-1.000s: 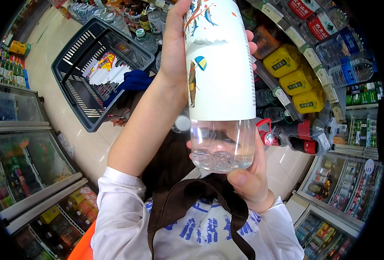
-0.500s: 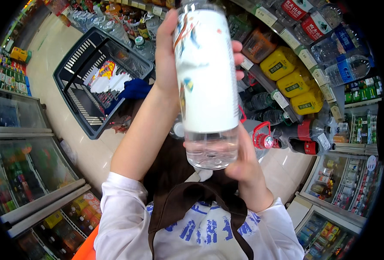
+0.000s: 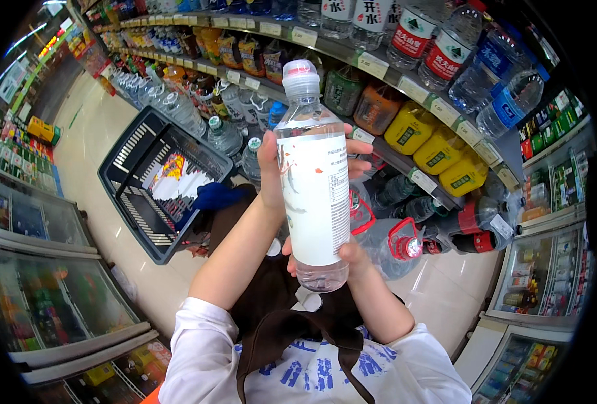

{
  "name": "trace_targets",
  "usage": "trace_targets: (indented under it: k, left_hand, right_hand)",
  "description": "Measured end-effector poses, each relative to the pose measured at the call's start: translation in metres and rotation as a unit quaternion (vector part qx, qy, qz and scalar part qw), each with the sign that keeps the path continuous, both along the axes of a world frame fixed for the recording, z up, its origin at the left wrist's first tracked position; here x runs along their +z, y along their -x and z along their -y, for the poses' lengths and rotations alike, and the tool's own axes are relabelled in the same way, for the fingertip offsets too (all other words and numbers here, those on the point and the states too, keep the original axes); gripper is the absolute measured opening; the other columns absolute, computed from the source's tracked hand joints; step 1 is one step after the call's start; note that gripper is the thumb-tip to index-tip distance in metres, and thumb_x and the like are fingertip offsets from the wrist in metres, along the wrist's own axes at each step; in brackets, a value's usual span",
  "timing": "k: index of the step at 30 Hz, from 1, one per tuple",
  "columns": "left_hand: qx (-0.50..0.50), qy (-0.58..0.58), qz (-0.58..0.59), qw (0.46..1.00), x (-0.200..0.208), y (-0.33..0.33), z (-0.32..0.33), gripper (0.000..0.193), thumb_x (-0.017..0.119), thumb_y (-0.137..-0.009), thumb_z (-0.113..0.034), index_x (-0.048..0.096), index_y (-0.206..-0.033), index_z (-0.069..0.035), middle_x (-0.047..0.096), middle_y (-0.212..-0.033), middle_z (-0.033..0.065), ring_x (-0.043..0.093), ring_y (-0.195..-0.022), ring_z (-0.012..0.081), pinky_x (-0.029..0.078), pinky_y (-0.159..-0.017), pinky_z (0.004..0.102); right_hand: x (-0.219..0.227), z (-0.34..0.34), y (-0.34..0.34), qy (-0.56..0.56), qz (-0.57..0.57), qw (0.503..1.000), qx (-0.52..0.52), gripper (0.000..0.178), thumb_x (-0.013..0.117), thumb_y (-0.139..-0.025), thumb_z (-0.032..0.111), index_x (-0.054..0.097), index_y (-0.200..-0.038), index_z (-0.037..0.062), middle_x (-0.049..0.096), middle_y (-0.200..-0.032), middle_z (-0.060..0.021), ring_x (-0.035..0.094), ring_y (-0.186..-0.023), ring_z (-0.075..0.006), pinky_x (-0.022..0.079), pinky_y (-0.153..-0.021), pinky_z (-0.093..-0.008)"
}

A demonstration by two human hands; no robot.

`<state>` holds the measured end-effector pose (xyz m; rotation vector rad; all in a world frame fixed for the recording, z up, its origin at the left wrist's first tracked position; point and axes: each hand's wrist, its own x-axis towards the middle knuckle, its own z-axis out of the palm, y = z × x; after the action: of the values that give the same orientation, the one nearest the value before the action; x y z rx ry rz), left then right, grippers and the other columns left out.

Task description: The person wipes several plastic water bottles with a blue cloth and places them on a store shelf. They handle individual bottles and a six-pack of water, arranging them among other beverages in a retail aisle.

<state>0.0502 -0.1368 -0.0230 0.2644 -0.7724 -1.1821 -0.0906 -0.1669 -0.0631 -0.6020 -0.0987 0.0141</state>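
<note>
A clear plastic bottle (image 3: 315, 202) stands nearly upright before me, with a wide white label bearing a coloured drawing and small print, and a pale cap with a red ring on top. My left hand (image 3: 270, 168) wraps round its upper half from behind, the thumb on the left side and fingertips showing past the right. Lower down, my right hand (image 3: 358, 259) grips the base, thumb at the right and fingertips peeking out at the left. The bottle hides both palms.
A dark grey shopping basket (image 3: 127, 225) with packets and blue cloth stands at the left. Bottle-filled shelves (image 3: 406, 87) curve across the back and right. A large red-handled jug (image 3: 386, 252) stands right of my hands. Glass-fronted coolers (image 3: 59, 293) line both sides.
The bottle has moved down in view and appears smaller, so its cap and neck now show. It has turned, bringing more small print forward. Both hands keep hold of it.
</note>
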Motion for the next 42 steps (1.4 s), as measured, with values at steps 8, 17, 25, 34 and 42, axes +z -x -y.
trace_targets:
  k: [8,17,25,34,42]
  left_hand:
    - [0.062,-0.109,-0.007,0.992,0.016,0.026,0.01,0.069,0.013,-0.083,-0.057,0.032,-0.122,-0.003,0.05,-0.106,0.0181,0.056,-0.089,0.0286,0.047,-0.075,0.0355]
    - [0.028,-0.071,-0.052,0.996,0.023,0.04,0.012,0.062,0.016,-0.085,-0.053,0.027,-0.124,-0.006,0.045,-0.113,0.015,0.056,-0.087,0.0291,0.048,-0.072,0.0369]
    - [0.021,-0.069,-0.041,0.997,0.027,0.041,0.012,0.064,0.016,-0.085,-0.053,0.029,-0.124,-0.004,0.048,-0.11,0.0151,0.056,-0.086,0.0268,0.049,-0.071,0.0356]
    - [0.032,-0.089,-0.013,0.995,0.022,0.04,0.014,0.071,0.016,-0.082,-0.057,0.032,-0.121,0.0,0.052,-0.1,0.0189,0.058,-0.082,0.0271,0.049,-0.068,0.034]
    - [0.065,-0.125,0.213,0.967,0.034,0.053,0.006,0.094,0.038,-0.07,-0.068,0.009,-0.131,-0.003,0.029,-0.129,0.0173,0.04,-0.112,0.0246,0.044,-0.079,0.0329]
  right_hand:
    - [0.043,0.001,0.03,0.249,-0.073,0.923,-0.284,0.074,0.069,-0.066,0.016,0.021,-0.121,-0.001,0.042,-0.111,-0.0103,0.043,-0.104,-0.0162,0.036,-0.086,-0.0309]
    - [0.052,-0.004,0.046,0.296,-0.062,0.917,-0.259,0.094,0.075,-0.059,0.013,0.012,-0.127,-0.0013,0.035,-0.119,-0.0122,0.039,-0.11,-0.0191,0.033,-0.089,-0.0331]
    - [0.056,-0.004,0.046,0.305,-0.064,0.915,-0.256,0.096,0.075,-0.058,0.012,0.01,-0.128,-0.0009,0.036,-0.119,-0.0122,0.038,-0.11,-0.0187,0.033,-0.09,-0.0329]
    - [0.054,-0.006,0.046,0.281,-0.076,0.922,-0.254,0.092,0.074,-0.059,0.011,0.013,-0.127,-0.0007,0.037,-0.118,-0.0115,0.04,-0.109,-0.0178,0.034,-0.089,-0.032]
    - [0.04,0.013,0.051,-0.179,0.121,0.975,-0.047,0.086,0.068,-0.057,0.029,0.024,-0.121,-0.006,0.05,-0.093,-0.0251,0.058,-0.074,-0.0334,0.05,-0.063,-0.037]
